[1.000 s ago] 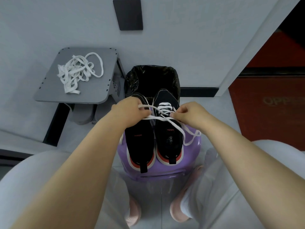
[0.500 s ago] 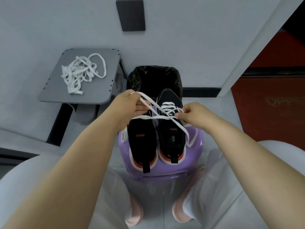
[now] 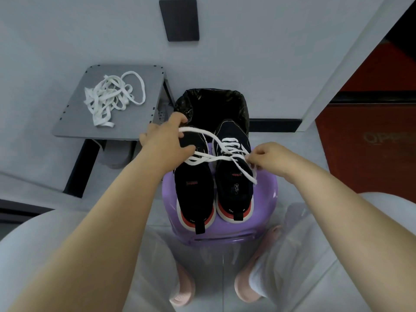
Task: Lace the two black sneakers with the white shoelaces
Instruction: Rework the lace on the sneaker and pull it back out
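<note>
Pale grey wall and floor filled the background, with a dark rectangular wall plate (image 3: 179, 19) high at the centre. At far left stood a small grey side table (image 3: 135, 122), and a loose tangle of spare white shoelaces (image 3: 110, 97) lay on its top, well apart from the shoes.

Right of the table, the left hand (image 3: 162, 143) was raised over the toe of the left sneaker (image 3: 194, 188), its fingers and thumb curled round strands of the white shoelace (image 3: 231, 140), which ran taut from that hand across to the other shoe. Behind the hand sat a waste bin (image 3: 191, 102) lined with a black bag.

Both black sneakers stood side by side, touching or nearly so, on a purple plastic stool (image 3: 265, 199) between the person's knees. Each had its long axis running near to far, toe pointing away toward the bin and wall, heel with its pull tab nearest the person. The left sneaker showed no lacing. The right sneaker (image 3: 234, 183) carried lace bars across its far eyelets.

Farther right, the right hand (image 3: 267, 156) pinched the lace between thumb and fingertips beside that shoe's tongue, a free end trailing down over the shoe's right side. Pink slippers (image 3: 182, 289) showed near the stool, and a red panel (image 3: 371, 154) filled the far right.
</note>
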The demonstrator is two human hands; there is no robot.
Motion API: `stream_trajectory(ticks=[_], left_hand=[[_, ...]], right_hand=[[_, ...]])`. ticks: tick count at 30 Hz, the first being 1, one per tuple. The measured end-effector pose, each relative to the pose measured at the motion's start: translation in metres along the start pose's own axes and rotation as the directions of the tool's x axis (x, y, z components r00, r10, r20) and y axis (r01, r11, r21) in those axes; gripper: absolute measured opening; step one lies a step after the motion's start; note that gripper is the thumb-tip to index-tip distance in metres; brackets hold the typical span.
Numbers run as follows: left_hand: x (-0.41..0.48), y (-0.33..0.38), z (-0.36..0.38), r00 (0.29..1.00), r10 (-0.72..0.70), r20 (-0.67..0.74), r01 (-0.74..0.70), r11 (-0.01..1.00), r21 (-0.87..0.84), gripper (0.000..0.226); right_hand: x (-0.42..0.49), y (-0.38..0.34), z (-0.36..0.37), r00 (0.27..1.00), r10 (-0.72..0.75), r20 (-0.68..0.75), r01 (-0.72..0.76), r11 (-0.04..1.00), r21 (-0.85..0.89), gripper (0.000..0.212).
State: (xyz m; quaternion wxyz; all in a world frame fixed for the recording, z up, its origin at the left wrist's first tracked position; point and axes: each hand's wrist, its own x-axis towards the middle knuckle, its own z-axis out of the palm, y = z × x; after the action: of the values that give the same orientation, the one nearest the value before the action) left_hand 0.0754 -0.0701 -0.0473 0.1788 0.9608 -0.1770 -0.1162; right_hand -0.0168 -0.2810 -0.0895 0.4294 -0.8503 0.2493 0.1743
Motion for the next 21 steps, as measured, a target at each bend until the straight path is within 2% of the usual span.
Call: stream_trajectory(ticks=[2,3,5,6,9,12,14,16,18,21], left_hand=[[-0.001,0.001,0.001,0.997,0.007,0.076,-0.016,0.993,0.117,0.05],[0.0,-0.001,0.002,0.995,-0.005,0.099,-0.007,0.993,0.119,0.048],[0.003,-0.004,0.0,0.995,-0.034,0.092,0.032,0.999,0.022,0.04],[0.005,-0.005,-0.002,0.996,-0.06,0.073,0.062,0.998,-0.027,0.036],[0.008,-0.009,-0.013,0.983,-0.162,-0.083,0.16,0.987,-0.029,0.03],[0.006,-0.016,-0.023,0.934,-0.25,-0.255,0.242,0.968,-0.061,0.025],[0.004,-0.016,-0.025,0.922,-0.258,-0.289,0.26,0.965,-0.032,0.029],[0.003,-0.011,-0.022,0.943,-0.215,-0.254,0.235,0.971,0.052,0.043],[0.002,-0.005,-0.012,0.978,-0.069,-0.198,0.092,0.989,0.113,0.054],[0.002,0.009,0.008,0.966,0.244,-0.081,-0.227,0.958,0.174,0.047]], right_hand=[[-0.001,0.0,-0.002,1.0,-0.013,0.012,0.012,0.999,0.05,0.028],[-0.002,-0.001,-0.003,1.0,-0.02,0.012,0.02,0.998,0.057,0.027],[-0.001,0.0,-0.006,0.999,-0.033,-0.005,0.033,0.999,-0.015,0.022],[0.0,0.001,-0.009,0.999,-0.035,-0.036,0.031,0.992,-0.121,0.018],[0.0,0.003,-0.018,0.973,-0.028,-0.23,-0.081,0.889,-0.451,0.01],[-0.002,0.007,-0.027,0.915,-0.079,-0.395,-0.146,0.849,-0.507,0.02],[-0.002,0.009,-0.025,0.888,-0.193,-0.419,-0.031,0.882,-0.471,0.026],[-0.005,0.007,-0.02,0.867,-0.323,-0.38,0.18,0.913,-0.366,0.035],[-0.007,0.002,-0.015,0.848,-0.422,-0.32,0.343,0.898,-0.277,0.028],[-0.005,0.003,-0.006,0.885,-0.433,-0.173,0.369,0.877,-0.308,0.016]])
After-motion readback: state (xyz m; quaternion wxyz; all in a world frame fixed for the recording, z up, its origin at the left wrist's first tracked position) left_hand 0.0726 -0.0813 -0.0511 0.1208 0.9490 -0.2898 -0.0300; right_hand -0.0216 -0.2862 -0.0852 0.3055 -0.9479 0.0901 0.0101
